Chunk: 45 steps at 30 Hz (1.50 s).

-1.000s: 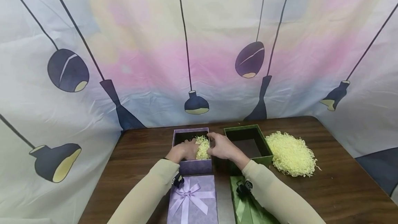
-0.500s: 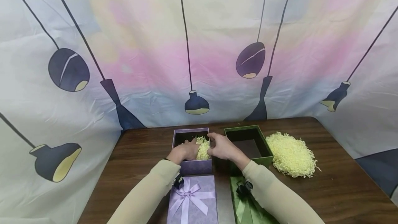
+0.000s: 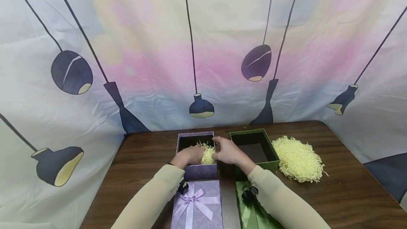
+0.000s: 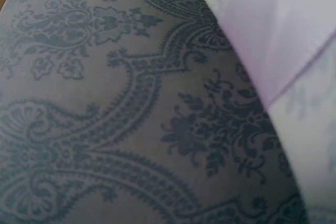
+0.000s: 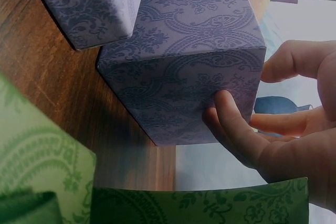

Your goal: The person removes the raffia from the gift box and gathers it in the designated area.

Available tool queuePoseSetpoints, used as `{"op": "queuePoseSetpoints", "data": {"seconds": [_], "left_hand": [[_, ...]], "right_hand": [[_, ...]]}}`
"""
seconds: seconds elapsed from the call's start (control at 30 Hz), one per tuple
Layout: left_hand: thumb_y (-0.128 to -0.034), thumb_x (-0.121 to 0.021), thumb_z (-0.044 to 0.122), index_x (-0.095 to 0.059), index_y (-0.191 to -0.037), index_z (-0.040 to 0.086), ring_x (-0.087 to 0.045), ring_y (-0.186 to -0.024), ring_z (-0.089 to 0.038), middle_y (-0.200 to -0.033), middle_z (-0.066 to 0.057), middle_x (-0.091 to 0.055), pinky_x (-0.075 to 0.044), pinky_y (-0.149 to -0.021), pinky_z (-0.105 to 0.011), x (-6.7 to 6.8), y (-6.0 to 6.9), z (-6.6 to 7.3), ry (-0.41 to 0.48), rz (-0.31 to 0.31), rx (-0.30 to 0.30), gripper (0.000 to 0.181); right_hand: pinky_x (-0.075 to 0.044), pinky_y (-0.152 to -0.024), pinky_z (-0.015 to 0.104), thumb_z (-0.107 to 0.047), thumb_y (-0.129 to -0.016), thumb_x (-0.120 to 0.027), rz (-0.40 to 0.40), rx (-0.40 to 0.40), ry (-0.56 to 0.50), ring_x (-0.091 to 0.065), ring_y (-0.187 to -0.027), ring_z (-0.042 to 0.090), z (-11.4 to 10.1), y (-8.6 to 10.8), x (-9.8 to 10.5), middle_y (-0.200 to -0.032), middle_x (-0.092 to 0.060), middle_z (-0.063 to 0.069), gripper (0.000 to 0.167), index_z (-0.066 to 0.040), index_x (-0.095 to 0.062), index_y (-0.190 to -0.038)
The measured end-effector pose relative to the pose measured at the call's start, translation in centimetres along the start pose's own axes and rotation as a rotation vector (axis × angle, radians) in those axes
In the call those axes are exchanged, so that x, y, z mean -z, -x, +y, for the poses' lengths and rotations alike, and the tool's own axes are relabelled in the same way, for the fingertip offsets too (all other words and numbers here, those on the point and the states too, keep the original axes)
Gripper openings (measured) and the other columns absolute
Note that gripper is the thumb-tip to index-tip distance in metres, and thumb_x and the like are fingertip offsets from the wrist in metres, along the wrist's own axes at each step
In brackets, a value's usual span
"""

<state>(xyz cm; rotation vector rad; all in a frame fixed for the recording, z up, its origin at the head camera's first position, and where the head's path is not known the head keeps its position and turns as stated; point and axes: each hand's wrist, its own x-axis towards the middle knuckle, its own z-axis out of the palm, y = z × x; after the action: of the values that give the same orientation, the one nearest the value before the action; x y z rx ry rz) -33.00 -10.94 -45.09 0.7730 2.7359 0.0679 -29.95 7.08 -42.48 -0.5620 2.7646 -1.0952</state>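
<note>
In the head view, my left hand reaches down into the open purple gift box. Its fingertips are hidden there, beside a clump of pale yellow shredded paper along the right wall. My right hand holds that right wall at the rim. The right wrist view shows the right hand's fingers against the purple box's outer side, its thumb at the edge. Below the box lies a purple lid with a ribbon bow, which fills the left wrist view.
An open green box stands to the right, its inside bare. Beyond it sits a large heap of yellow shredded paper. A green lid lies below my right forearm. A printed cloth hangs behind the wooden table.
My left hand's fingers have sunk a little lower inside the purple box, beside the shredded paper. My right hand keeps its place on the rim.
</note>
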Motion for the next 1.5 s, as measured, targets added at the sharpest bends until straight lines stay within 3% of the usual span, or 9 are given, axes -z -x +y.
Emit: {"op": "queuePoseSetpoints", "data": {"seconds": [0.13, 0.43, 0.57, 0.73, 0.93, 1.13, 1.3, 1.5], "left_hand": [[-0.0895, -0.065, 0.016, -0.070, -0.116, 0.016, -0.054, -0.123, -0.036, -0.126, -0.013, -0.064, -0.046, -0.098, -0.052, -0.1, 0.2, 0.0, -0.022, 0.019, -0.052, 0.027], [-0.0886, -0.065, 0.016, -0.072, -0.104, 0.012, -0.060, -0.113, -0.034, -0.118, -0.013, -0.067, -0.052, -0.089, -0.048, 0.2, 0.3, -0.2, -0.022, 0.033, -0.048, 0.017], [-0.0878, -0.066, 0.025, -0.072, -0.094, 0.014, -0.064, -0.106, -0.031, -0.110, -0.010, -0.069, -0.053, -0.085, -0.045, 0.2, 0.3, -0.4, 0.005, 0.069, -0.070, 0.014], [-0.0819, -0.070, 0.024, -0.070, -0.088, 0.016, -0.062, -0.105, -0.028, -0.103, -0.009, -0.069, -0.052, -0.088, -0.048, 0.3, 0.4, -0.9, 0.002, 0.139, -0.096, 0.010], [-0.0747, -0.074, 0.013, -0.065, -0.086, 0.019, -0.059, -0.106, -0.025, -0.105, -0.005, -0.066, -0.050, -0.089, -0.048, 1.0, 1.0, -1.1, 0.038, 0.191, -0.099, 0.016], [-0.0708, -0.075, 0.004, -0.065, -0.091, 0.016, -0.058, -0.098, -0.025, -0.103, -0.008, -0.061, -0.050, -0.082, -0.046, 3.1, 1.7, -1.2, 0.121, 0.277, -0.121, 0.026], [-0.0676, -0.077, 0.003, -0.068, -0.097, 0.014, -0.057, -0.096, -0.026, -0.100, -0.008, -0.061, -0.051, -0.083, -0.045, 3.8, 2.3, -1.3, 0.119, 0.360, -0.123, 0.032], [-0.0692, -0.078, 0.009, -0.068, -0.100, 0.015, -0.058, -0.099, -0.026, -0.103, -0.007, -0.062, -0.051, -0.086, -0.044, 3.9, 2.4, -1.4, 0.103, 0.396, -0.135, 0.034]], "right_hand": [[-0.046, -0.063, 0.028, -0.009, -0.074, -0.068, -0.001, 0.002, 0.019, -0.058, -0.071, 0.009, 0.0, 0.1, -0.1, -0.121, -0.060, 0.018, 0.068, 0.001, -0.050, -0.138], [-0.045, -0.064, 0.029, -0.011, -0.074, -0.068, 0.000, 0.001, 0.010, -0.057, -0.071, 0.010, 0.0, 0.1, -0.1, -0.121, -0.060, 0.017, 0.070, 0.001, -0.048, -0.140], [-0.045, -0.062, 0.029, -0.011, -0.075, -0.069, -0.003, 0.000, 0.014, -0.056, -0.069, 0.011, 0.0, 0.2, -0.1, -0.121, -0.060, 0.017, 0.069, 0.001, -0.048, -0.140], [-0.046, -0.065, 0.029, -0.011, -0.073, -0.070, 0.016, 0.017, 0.030, -0.057, -0.070, 0.010, 0.0, 0.0, -0.2, -0.118, -0.062, 0.017, 0.068, 0.002, -0.050, -0.137], [-0.049, -0.068, 0.030, -0.012, -0.074, -0.072, 0.025, -0.004, 0.035, -0.062, -0.084, 0.015, 0.0, 0.0, -0.3, -0.117, -0.064, 0.014, 0.069, 0.001, -0.050, -0.138], [-0.053, -0.075, 0.035, -0.016, -0.077, -0.075, 0.026, -0.021, 0.024, -0.065, -0.100, 0.024, 0.2, 0.0, -0.1, -0.123, -0.063, 0.015, 0.070, 0.002, -0.048, -0.139], [-0.053, -0.080, 0.037, -0.014, -0.075, -0.074, 0.035, 0.010, 0.029, -0.066, -0.099, 0.024, 0.2, 0.0, -0.3, -0.116, -0.066, 0.016, 0.071, 0.004, -0.048, -0.138], [-0.052, -0.079, 0.036, -0.015, -0.074, -0.071, 0.060, 0.039, 0.053, -0.065, -0.093, 0.022, 0.2, 0.0, -0.4, -0.112, -0.067, 0.015, 0.065, 0.003, -0.052, -0.133]]}}
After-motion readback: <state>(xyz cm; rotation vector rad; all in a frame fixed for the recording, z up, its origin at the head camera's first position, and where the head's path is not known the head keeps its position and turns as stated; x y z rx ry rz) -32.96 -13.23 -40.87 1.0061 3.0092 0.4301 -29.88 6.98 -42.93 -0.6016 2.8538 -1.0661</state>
